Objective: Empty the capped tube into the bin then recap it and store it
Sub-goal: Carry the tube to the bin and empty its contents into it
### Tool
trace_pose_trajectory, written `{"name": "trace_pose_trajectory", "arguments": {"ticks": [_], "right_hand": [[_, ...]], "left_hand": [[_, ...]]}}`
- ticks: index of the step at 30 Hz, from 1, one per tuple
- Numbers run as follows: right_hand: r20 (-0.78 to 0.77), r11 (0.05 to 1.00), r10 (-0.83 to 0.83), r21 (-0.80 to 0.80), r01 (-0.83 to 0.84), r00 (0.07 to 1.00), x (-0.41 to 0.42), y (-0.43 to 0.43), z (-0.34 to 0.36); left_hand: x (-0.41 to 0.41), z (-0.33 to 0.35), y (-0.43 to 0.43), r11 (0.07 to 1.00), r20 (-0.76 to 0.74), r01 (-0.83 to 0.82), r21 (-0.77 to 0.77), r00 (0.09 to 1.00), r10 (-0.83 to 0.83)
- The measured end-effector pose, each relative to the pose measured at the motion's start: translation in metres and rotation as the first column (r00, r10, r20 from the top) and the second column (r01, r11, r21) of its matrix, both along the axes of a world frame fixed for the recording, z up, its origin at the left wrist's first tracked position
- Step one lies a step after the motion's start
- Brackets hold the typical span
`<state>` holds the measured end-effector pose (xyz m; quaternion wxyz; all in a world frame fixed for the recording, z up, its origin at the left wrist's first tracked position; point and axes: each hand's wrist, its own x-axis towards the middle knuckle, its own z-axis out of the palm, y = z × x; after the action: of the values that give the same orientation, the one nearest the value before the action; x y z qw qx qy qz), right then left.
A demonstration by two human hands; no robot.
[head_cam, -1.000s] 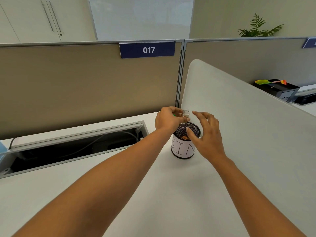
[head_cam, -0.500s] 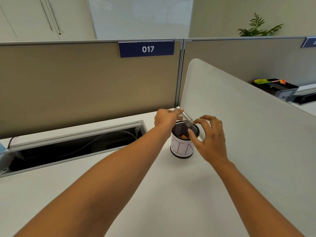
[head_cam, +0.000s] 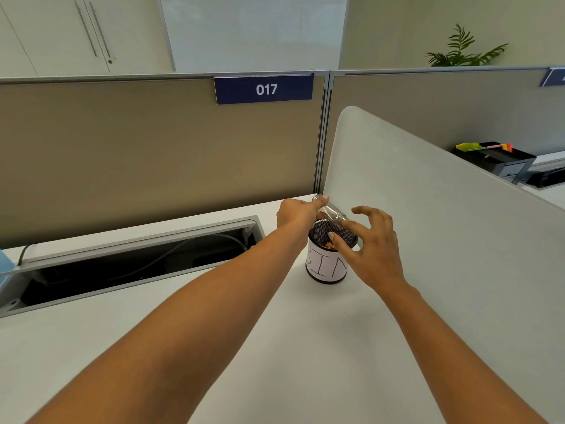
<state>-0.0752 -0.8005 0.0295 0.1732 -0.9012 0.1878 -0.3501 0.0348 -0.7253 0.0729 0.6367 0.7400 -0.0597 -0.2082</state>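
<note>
A small black mesh bin [head_cam: 327, 269] with a white paper label stands on the white desk [head_cam: 275, 347] near the corner of the dividers. Orange bits [head_cam: 329, 245] lie inside it. My left hand [head_cam: 298, 214] grips a clear tube [head_cam: 331, 213] by its base and holds it tilted, with its open mouth pointing down and right over the bin's rim. My right hand [head_cam: 376, 249] hovers at the bin's right side with fingers spread and curled; its thumb is over the rim and its index finger is close to the tube's mouth. I see no cap.
An open cable trough [head_cam: 137, 258] with wires runs along the desk's back left. A tan partition [head_cam: 153, 154] stands behind it, and a white curved divider [head_cam: 428, 209] closes the right side. A black tray [head_cam: 495, 160] sits on the neighbouring desk.
The tube has tipped from nearly upright to slanted, mouth down and right over the bin. My right hand has moved slightly closer to the bin's rim.
</note>
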Motion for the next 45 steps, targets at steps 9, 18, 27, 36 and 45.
{"name": "trace_pose_trajectory", "arguments": {"ticks": [9,18,27,36,45], "right_hand": [[0.118,0.959,-0.067,0.282,0.031,0.991,0.004,0.008,0.012],[-0.011,0.962,-0.104,0.254,0.103,0.995,0.022,0.01,0.019],[0.03,0.885,-0.117,0.456,0.091,0.993,0.023,0.016,0.026],[0.085,0.96,-0.055,0.277,0.03,0.995,0.022,0.023,0.017],[0.268,0.713,-0.18,0.699,-0.063,0.946,0.02,0.022,0.023]], "left_hand": [[0.0,0.0,0.004,0.999,-0.077,0.021,-0.033,0.997,-0.023],[-0.008,0.008,0.006,0.974,0.099,0.225,0.026,0.969,-0.226],[-0.001,0.004,0.018,0.979,-0.252,-0.009,-0.203,0.967,-0.043],[0.003,-0.009,0.021,0.98,-0.217,-0.011,-0.198,0.976,-0.033],[-0.002,-0.013,0.039,0.941,-0.268,-0.017,-0.337,0.96,-0.078]]}}
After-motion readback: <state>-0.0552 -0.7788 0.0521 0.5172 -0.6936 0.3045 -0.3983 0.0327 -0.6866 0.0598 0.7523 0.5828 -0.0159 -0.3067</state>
